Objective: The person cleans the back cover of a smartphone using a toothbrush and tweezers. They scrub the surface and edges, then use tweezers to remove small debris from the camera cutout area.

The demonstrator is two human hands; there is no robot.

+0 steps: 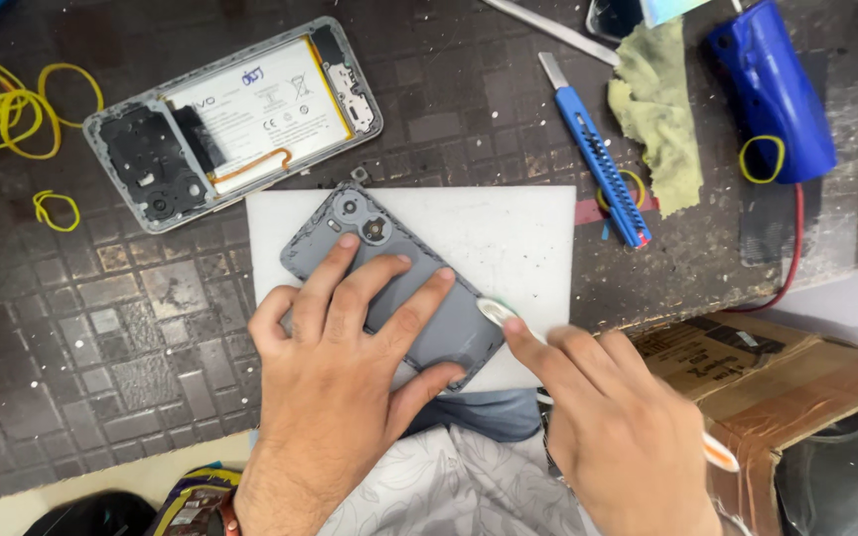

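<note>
A grey phone back cover [449, 328] lies tilted on a white pad [508, 228], camera holes toward the top left. My left hand [340, 367] presses flat on the cover with fingers spread. My right hand [618, 427] grips a thin white pry tool [494, 313] whose rounded tip touches the cover's right edge. An opened phone [235, 124] with its white battery and black board exposed lies at the upper left, apart from both hands.
A blue utility knife [598, 164], a yellow-green cloth [662, 109] and a blue tool [772, 89] with a red cable lie at the upper right. Yellow rubber bands [12, 109] are scattered on the left. A cardboard box [777, 387] sits at the lower right.
</note>
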